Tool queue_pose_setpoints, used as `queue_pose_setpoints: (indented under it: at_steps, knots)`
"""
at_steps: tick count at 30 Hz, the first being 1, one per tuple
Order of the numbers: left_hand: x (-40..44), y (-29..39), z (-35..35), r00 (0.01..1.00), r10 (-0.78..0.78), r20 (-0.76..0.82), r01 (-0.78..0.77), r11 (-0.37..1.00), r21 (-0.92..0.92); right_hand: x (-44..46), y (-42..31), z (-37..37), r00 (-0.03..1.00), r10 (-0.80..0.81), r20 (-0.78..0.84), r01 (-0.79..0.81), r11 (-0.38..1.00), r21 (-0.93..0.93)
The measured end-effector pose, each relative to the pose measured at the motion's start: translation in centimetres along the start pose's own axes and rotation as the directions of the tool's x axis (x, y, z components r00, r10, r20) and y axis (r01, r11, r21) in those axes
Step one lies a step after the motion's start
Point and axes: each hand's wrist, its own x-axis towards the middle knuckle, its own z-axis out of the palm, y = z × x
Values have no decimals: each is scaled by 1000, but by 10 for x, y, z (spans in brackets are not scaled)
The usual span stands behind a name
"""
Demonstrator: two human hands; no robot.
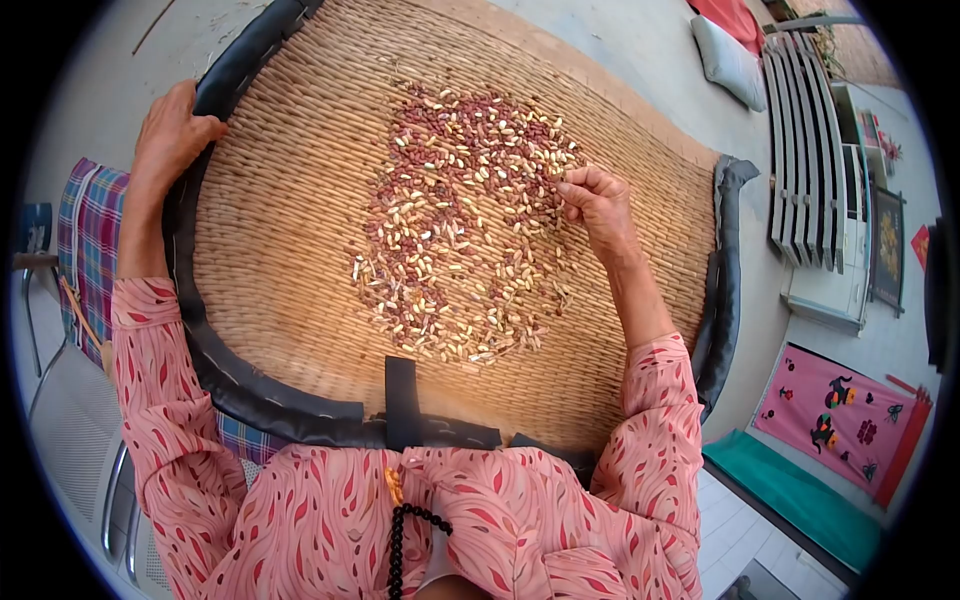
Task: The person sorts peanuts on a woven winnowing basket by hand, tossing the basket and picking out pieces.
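Observation:
A broad woven winnowing tray (290, 240) with a black-wrapped rim leans against my body. My left hand (175, 135) is closed around its rim at the upper left, thumb over the inner side. Across the middle of the weave lies a loose spread of dark red and pale yellow seeds (470, 180), like beans or peanut kernels, with bits of husk among them. At the right edge of this spread, my right hand (600, 205) has thumb and forefinger pinched together just above the weave. Whatever sits between those fingertips is too small to make out.
A metal chair (75, 420) and a plaid cloth (90, 225) are at the left. To the right stand slatted dark panels (805, 150), a white cabinet (830, 290) and a pink printed cloth (825, 415). A pale cushion (728, 62) lies at the upper right.

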Motion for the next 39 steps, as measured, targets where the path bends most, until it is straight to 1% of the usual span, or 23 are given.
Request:
queue_pose_setpoints:
  at_steps: [2,5,8,11,14,17,20,23,26,29,32,35,38,39]
  knots:
    - [2,-1,0,999,-6,32,6,1000,-2,-1,-2,0,1000,16,-15,-17,999,-35]
    - [1,-1,1,1000,12,9,-12,1000,1,-2,-3,-2,998,59,-15,-59,998,10]
    - [3,1,-2,997,-23,71,23,1000,8,-1,1,-3,997,73,-16,-72,996,46]
    - [3,-3,1,1000,10,26,-10,999,32,-3,-1,1,993,119,-14,-116,980,165]
    - [4,-8,4,998,54,-21,-53,998,15,2,7,-5,990,121,67,-133,967,215]
    - [3,-4,2,1000,8,25,-8,1000,-7,-4,-5,2,978,209,-23,-200,958,204]
    - [4,-5,3,1000,11,21,-10,1000,-13,-2,-3,-1,975,220,33,-222,947,232]
    - [3,-5,3,1000,28,-8,-28,1000,-12,-1,-3,-1,974,225,42,-228,950,214]
    - [4,-8,4,999,32,-5,-32,999,1,-4,-10,3,968,251,14,-251,959,133]
    - [3,-5,3,1000,8,21,-8,1000,-12,-1,-3,-1,974,226,-17,-223,968,114]
    - [3,-2,1,999,8,31,-8,1000,-6,0,5,-2,990,140,-1,-138,976,166]
    - [2,0,1,1000,-9,26,10,999,-30,-4,3,6,996,76,-36,-69,981,179]
    - [-4,-2,9,986,58,-158,-62,998,-16,-7,2,13,990,132,-43,-120,970,212]
    - [-2,-2,7,995,39,-93,-39,999,2,-5,0,12,988,157,-1,-156,982,109]
